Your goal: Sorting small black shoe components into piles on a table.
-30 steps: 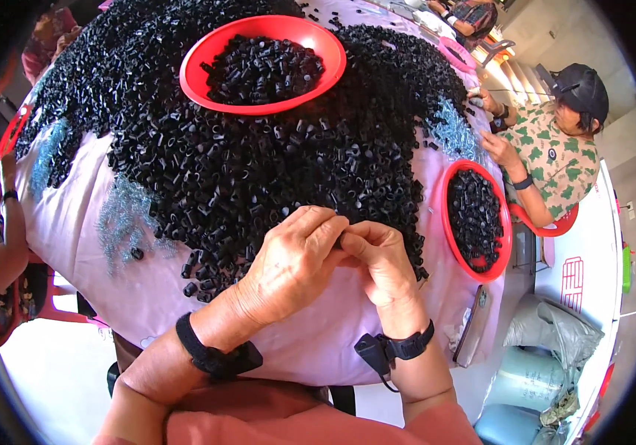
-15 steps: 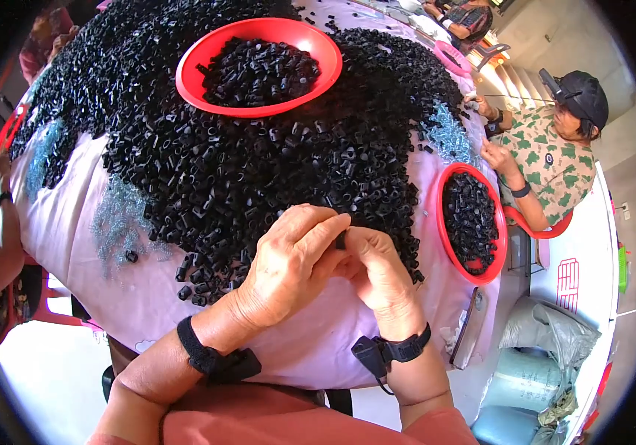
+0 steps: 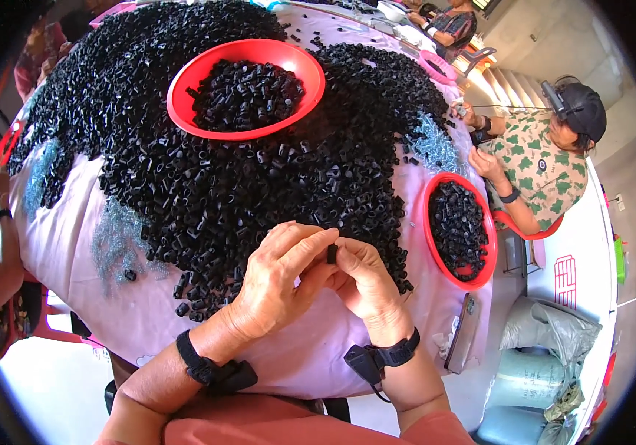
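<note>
Close together above the table's near edge, my left hand (image 3: 277, 282) and my right hand (image 3: 371, 285) pinch one small black plastic cap (image 3: 332, 255) between their fingertips. Part of the cap and the curled fingers beneath it are hidden. Just beyond my hands spreads a large pile of black plastic caps (image 3: 273, 196), short and hollow. Left of the pile's near end lie tiny clear-bluish plastic pieces (image 3: 116, 241), too small to make out well.
A red bowl (image 3: 184, 122) of caps rests on the pile; another red basket (image 3: 428, 222) of caps stands at right. A phone (image 3: 462, 334) lies on the pink cloth (image 3: 147, 319). A co-worker (image 3: 540, 156) sits at right, another person's arm (image 3: 5, 245) at left. Sacks (image 3: 529, 371) stand lower right.
My hands have turned slightly, and more of the black cap shows between the fingertips. The view has shifted a little, so the bowl and pile sit lower in it.
</note>
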